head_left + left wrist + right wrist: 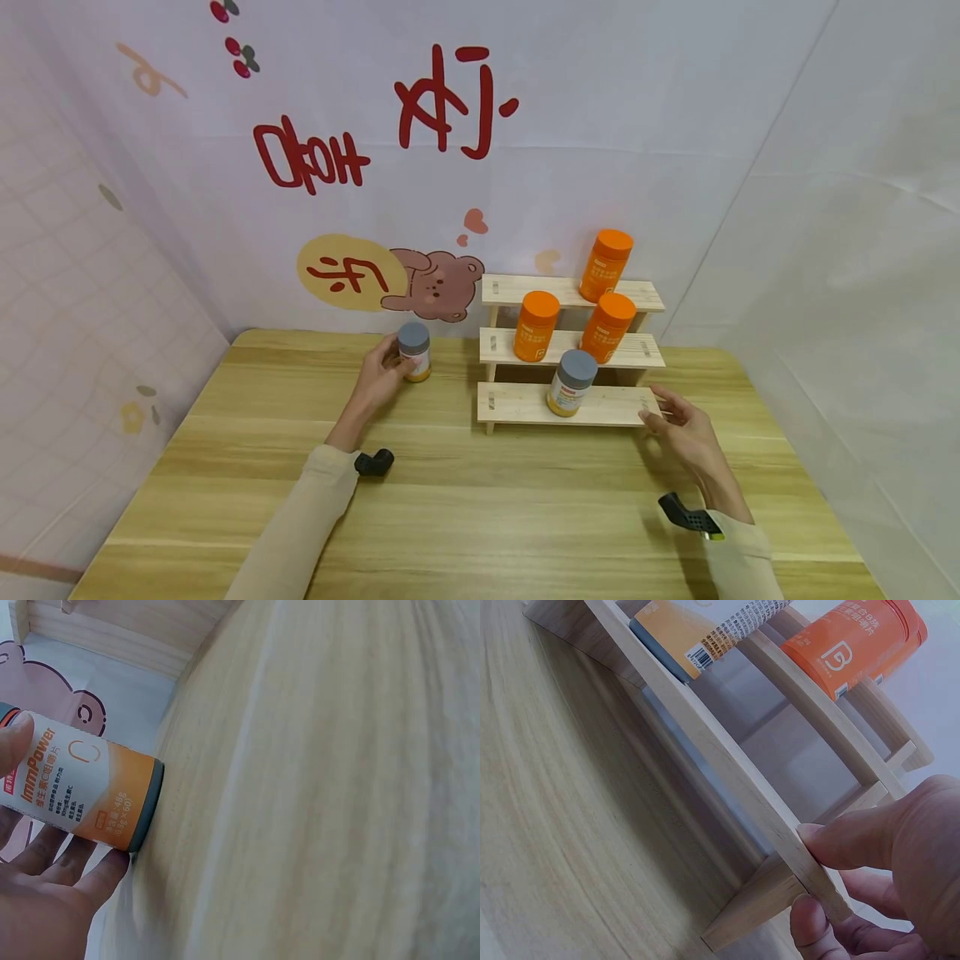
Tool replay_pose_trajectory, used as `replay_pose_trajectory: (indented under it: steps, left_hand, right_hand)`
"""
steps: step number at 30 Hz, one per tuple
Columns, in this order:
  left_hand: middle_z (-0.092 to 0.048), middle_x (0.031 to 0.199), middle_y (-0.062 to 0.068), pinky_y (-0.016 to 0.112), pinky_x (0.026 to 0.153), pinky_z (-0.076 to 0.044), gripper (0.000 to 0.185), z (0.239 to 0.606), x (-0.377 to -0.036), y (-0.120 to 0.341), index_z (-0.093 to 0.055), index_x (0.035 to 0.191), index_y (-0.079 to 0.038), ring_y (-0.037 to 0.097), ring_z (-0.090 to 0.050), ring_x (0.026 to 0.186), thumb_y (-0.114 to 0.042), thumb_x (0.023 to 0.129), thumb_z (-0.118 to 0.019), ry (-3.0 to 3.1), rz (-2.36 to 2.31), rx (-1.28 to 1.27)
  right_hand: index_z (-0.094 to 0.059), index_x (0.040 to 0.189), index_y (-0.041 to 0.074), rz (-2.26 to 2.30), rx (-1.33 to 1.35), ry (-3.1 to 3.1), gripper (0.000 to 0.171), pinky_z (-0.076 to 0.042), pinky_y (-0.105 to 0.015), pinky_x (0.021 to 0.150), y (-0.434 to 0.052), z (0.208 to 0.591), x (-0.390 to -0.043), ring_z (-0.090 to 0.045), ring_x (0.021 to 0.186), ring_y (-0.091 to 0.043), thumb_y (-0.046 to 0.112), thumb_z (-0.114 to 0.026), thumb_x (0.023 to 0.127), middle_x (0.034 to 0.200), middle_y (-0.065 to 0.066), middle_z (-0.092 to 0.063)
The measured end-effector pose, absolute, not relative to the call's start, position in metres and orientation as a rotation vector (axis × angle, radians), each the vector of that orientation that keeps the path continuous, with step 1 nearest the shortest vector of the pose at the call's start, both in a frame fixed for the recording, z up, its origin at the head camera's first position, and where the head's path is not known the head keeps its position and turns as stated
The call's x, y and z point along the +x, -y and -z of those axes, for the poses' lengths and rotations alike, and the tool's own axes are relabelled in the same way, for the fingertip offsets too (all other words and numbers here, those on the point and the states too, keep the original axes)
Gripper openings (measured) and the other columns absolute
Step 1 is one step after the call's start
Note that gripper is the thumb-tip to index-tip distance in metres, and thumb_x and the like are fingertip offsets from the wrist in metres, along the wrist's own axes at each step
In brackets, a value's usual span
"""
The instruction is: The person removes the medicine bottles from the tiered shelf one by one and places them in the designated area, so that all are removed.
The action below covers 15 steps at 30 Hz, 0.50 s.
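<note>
My left hand (381, 375) holds a white-and-orange vitamin C bottle (415, 354) with a grey lid. In the left wrist view, the thumb lies on one side of that bottle (82, 776) and the fingers on the other; its base is at the tabletop. A three-tier wooden shelf (517, 407) stands to the right. My right hand (686, 429) pinches the right end of its lowest board (757, 806), thumb on one face and fingers on the other. A second grey-lidded bottle (572, 383) stands on that board.
Two orange bottles, one on the left (536, 327) and one on the right (607, 329), stand on the middle tier. Another orange bottle (605, 267) stands on the top tier. Behind the wooden table (480, 517) hangs a printed white cloth (600, 100).
</note>
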State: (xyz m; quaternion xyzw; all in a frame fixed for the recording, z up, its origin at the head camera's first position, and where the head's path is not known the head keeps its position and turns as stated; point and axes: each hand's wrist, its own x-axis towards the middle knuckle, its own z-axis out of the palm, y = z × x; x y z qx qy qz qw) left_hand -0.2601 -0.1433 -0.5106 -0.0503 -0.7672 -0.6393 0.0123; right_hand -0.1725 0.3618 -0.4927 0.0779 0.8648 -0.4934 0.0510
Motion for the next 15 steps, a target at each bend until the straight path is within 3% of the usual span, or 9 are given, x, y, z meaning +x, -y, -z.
replay_pose_trajectory:
  steps: [9, 15]
  left_hand:
    - [-0.044, 0.156, 0.024, 0.054, 0.121, -0.037, 0.072, 0.506, -0.257, 0.146, -0.032, 0.161, -0.013, 0.041, -0.042, 0.148, -0.013, 0.099, -0.068, 2.423, 2.022, -0.15]
    - [-0.043, 0.157, 0.017, 0.054, 0.124, -0.033, 0.082, 0.494, -0.255, 0.152, -0.028, 0.163, -0.022, 0.037, -0.04, 0.149, -0.028, 0.096, -0.075, 2.427, 2.02, -0.162]
  right_hand:
    - [-0.035, 0.161, 0.016, 1.51, 0.227, -2.634, 0.077, -0.044, -0.006, 0.081, -0.363, 0.492, -0.173, -0.047, 0.136, -0.039, 0.045, -0.068, 0.098, 0.152, -0.024, -0.043]
    - [-0.036, 0.161, 0.015, 1.507, 0.238, -2.642, 0.077, -0.045, -0.007, 0.081, -0.362, 0.493, -0.173, -0.049, 0.134, -0.037, 0.045, -0.068, 0.098, 0.151, -0.024, -0.045]
